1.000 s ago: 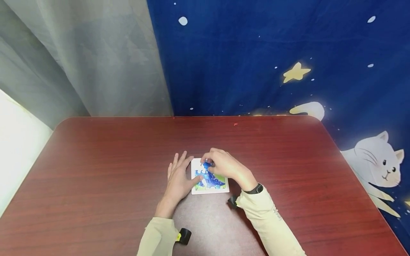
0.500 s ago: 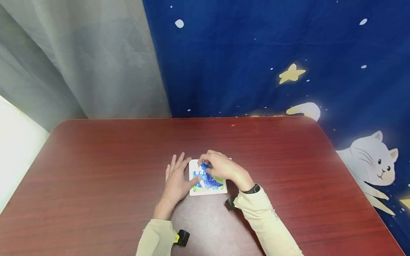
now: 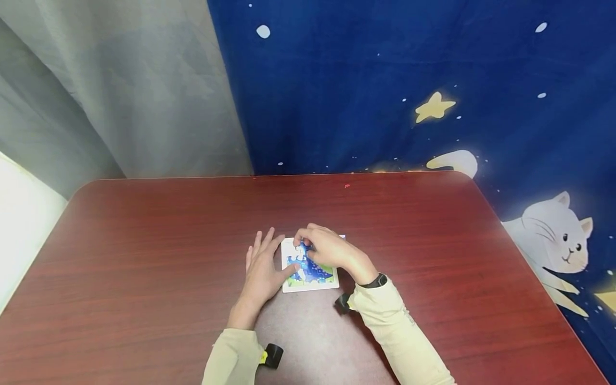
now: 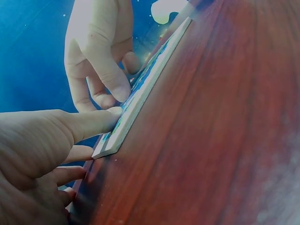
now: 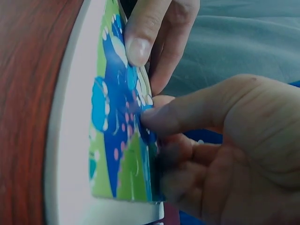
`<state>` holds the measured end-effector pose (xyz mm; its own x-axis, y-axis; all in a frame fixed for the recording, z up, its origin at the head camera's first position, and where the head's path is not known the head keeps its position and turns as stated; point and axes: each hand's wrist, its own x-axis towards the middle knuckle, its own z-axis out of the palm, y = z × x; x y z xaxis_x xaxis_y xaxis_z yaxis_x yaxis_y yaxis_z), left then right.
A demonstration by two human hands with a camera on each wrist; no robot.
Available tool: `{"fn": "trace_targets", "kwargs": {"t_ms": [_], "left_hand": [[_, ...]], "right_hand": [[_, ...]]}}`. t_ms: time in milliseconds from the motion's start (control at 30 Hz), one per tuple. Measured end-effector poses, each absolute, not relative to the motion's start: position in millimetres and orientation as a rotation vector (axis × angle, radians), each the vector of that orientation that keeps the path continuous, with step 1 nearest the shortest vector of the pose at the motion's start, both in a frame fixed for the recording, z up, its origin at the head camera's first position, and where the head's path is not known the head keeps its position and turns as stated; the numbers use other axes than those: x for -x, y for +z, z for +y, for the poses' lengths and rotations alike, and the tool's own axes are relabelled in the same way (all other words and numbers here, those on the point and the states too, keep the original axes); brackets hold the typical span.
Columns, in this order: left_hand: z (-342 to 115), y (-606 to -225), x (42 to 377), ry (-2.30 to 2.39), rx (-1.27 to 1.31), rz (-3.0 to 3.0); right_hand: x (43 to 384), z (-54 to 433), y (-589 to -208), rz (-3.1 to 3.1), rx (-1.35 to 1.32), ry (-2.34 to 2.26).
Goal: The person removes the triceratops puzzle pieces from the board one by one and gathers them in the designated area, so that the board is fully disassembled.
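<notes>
A small jigsaw puzzle in a white frame [image 3: 310, 287] lies flat on the table, showing a blue dinosaur on green. White gaps show in its upper left part. My left hand [image 3: 263, 272] lies along the left side, fingers spread and straight, with the thumb [image 4: 96, 124] pressing on the picture. Over the upper part, my right hand [image 3: 332, 248] has its thumb and fingers bent together round a blue puzzle piece [image 5: 146, 133], which the fingers mostly cover. The right thumb [image 5: 161, 119] is close to the left thumb.
The dark red wooden table [image 3: 159, 240] spreads around the puzzle. A grey curtain [image 3: 159, 96] and a blue curtain [image 3: 337, 80] with stars and a cat hang behind its far edge. A small red mark [image 3: 347, 186] is near that edge.
The head view has shifted slightly, so everything sits a little further left. Both hands keep nearly the same place on the puzzle; the right fingers move only slightly.
</notes>
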<state>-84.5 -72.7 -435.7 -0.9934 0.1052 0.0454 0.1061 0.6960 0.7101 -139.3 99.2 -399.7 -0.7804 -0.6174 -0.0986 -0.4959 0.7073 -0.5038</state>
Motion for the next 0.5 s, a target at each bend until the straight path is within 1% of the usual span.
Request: {"fn": "trace_targets", "kwargs": {"t_ms": [300,500], "left_hand": [[-72.6,-434.4,82.9,-1.218,0.187,-2.869],[-72.9,-433.7,82.6,-1.229,0.19,-2.865]], "right_hand": [[136.4,100.0,-395.9,2.736,0.842,-0.628],[137.2,103.3,-392.6,2.691,0.875,-0.659]]}}
